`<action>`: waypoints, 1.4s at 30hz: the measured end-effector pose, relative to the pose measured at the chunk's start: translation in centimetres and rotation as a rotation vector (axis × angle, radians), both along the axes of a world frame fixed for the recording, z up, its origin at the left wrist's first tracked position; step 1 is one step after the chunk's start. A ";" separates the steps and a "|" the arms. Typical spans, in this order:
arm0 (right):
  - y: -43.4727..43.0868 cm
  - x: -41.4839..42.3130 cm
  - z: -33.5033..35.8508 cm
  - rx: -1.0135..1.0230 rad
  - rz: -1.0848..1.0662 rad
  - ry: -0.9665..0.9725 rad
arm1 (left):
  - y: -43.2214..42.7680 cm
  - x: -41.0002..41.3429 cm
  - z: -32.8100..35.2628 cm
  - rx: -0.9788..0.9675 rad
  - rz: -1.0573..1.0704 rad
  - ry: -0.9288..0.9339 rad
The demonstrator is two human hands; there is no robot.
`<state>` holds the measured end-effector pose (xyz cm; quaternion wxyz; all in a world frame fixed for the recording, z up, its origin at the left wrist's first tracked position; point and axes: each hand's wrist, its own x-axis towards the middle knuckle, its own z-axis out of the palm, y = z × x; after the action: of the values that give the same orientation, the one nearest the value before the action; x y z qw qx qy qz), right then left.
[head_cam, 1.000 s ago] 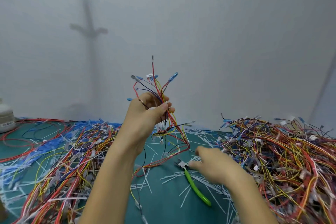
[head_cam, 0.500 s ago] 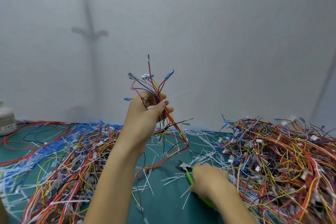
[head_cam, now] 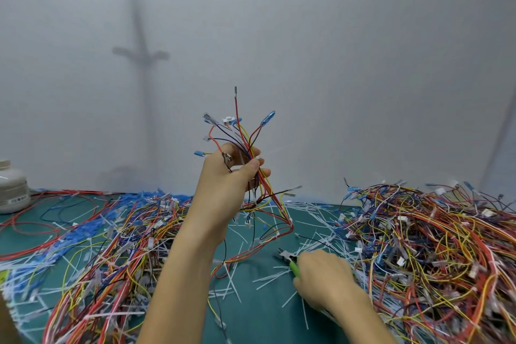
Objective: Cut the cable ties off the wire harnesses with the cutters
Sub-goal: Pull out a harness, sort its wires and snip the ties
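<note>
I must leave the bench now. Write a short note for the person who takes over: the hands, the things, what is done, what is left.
Left hand: raised, grips one harness; its wires hang down to the mat.
Right hand: low on the mat, fingers curled round the green handles of the cutters, not lifted.
Other harnesses: left pile and right pile.
Done: many cut ties lie loose on the mat.
Left: lift the cutters and cut any ties on the held harness. I cannot tell which pile is finished.
</note>
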<state>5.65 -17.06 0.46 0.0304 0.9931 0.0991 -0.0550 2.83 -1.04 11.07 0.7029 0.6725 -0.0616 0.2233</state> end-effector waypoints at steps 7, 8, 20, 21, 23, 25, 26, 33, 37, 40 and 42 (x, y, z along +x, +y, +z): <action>-1.4 1.3 2.0 0.404 -0.154 -0.137 | 0.3 -0.1 0.2 0.020 0.022 -0.018; -1.7 1.5 2.3 0.516 -0.172 -0.149 | 0.4 -0.1 0.2 0.031 0.034 -0.020; 0.0 0.1 4.9 1.826 -0.049 -0.153 | 0.4 0.2 -0.1 0.071 0.020 0.044; 0.1 0.0 5.0 1.880 -0.009 -0.112 | 0.3 0.3 -0.1 0.089 0.011 0.057; 0.1 -0.4 5.1 1.932 0.056 -0.063 | 0.1 0.4 -0.3 0.113 -0.009 0.078; 0.1 -0.6 5.1 1.949 0.097 -0.047 | -0.1 0.5 -0.5 0.141 -0.020 0.093; 0.1 -0.7 5.1 1.963 0.120 -0.036 | -0.3 0.5 -0.5 0.157 -0.022 0.096; 0.3 -1.0 5.5 2.000 0.318 0.119 | -0.5 0.2 -0.6 0.183 -0.161 0.088; 0.2 -0.7 5.4 2.068 0.289 0.113 | -0.1 -0.6 0.2 0.043 -0.295 0.007; 0.2 -0.4 5.2 2.068 0.200 0.093 | -0.2 -1.0 0.6 -0.054 -0.286 -0.048; 0.2 -0.4 5.3 1.966 0.161 0.019 | -0.4 -0.9 0.6 -0.102 -0.239 -0.074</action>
<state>5.30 -16.91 5.77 -0.8057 0.5660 0.1684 0.0462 1.90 -1.40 11.70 0.7551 0.6150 -0.1557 0.1656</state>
